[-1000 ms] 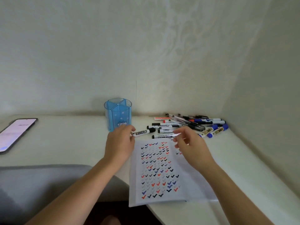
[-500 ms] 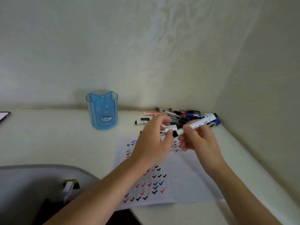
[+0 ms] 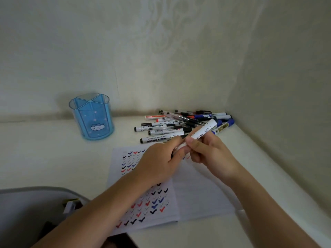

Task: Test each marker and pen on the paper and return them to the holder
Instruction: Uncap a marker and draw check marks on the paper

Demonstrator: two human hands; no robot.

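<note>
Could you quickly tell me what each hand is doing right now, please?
Left hand: grips the lower end of the white marker.
Right hand: grips the same marker's barrel.

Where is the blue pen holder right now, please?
In the head view, the blue pen holder stands upright on the desk, left of the pen pile and near the back wall.
</note>
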